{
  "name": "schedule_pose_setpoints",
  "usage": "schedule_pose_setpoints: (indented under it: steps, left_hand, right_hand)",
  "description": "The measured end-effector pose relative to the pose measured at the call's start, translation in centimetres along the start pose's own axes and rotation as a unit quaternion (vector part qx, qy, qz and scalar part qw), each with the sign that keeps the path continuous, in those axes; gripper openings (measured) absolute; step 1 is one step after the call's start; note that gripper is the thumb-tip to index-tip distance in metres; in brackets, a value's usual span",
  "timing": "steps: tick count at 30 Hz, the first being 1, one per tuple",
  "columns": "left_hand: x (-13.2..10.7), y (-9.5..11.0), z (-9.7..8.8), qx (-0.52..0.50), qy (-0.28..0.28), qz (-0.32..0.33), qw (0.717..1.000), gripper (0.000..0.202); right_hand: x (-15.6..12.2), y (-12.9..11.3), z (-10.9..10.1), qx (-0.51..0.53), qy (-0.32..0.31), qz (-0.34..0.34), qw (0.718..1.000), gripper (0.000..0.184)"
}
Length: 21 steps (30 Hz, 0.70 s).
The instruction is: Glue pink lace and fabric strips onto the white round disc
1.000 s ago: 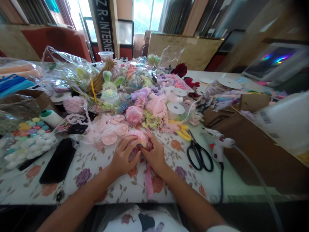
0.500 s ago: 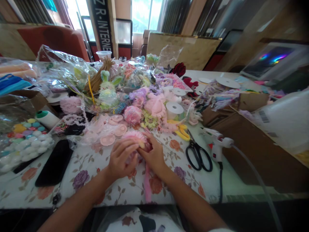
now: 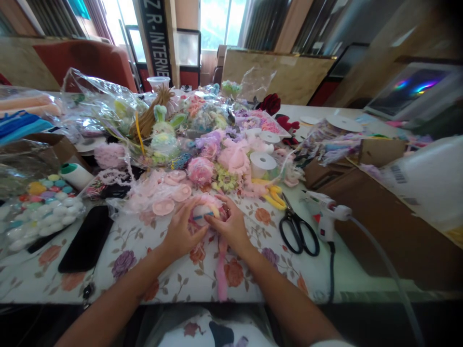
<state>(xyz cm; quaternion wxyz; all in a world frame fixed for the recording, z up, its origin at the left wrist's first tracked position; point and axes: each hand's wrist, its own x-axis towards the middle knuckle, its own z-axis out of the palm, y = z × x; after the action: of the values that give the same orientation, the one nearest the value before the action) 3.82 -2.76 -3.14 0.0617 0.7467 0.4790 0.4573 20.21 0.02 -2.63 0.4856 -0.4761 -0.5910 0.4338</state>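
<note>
both hands (image 3: 183, 229) half curled, holding a fluffy pink piece (image 3: 209, 198) between them, pink strip (image 3: 222, 274) below

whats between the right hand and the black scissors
In the head view, only the flowered tablecloth shows between the right hand and the scissors; nothing lies on that stretch.

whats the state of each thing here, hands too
Pink-and-white piece, held between both hands
Left hand, curved around its left side
Right hand, closed on its right side
Pink strip, trailing loose
Phone, lying flat, upper face dark
Scissors, lying unheld
Glue gun, unheld, on or off unclear
Pompoms, bagged
</note>
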Motion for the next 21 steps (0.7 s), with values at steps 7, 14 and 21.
schedule_pose_setpoints:
  steps: [7,14,21]
  left_hand:
    - [0.2,0.2,-0.4,-0.041,-0.006,-0.007,0.999,0.062]
    - [0.4,1.2,-0.5,-0.100,-0.059,0.039,0.992,0.066]
    - [0.1,1.9,-0.5,-0.106,-0.022,0.183,0.977,0.057]
  right_hand:
    - [-0.2,-0.6,0.1,0.003,-0.014,0.008,1.000,0.056]
    - [-0.4,-0.1,0.4,0.038,-0.062,0.027,0.997,0.059]
    - [-0.1,0.2,0.1,0.001,-0.086,-0.014,0.996,0.055]
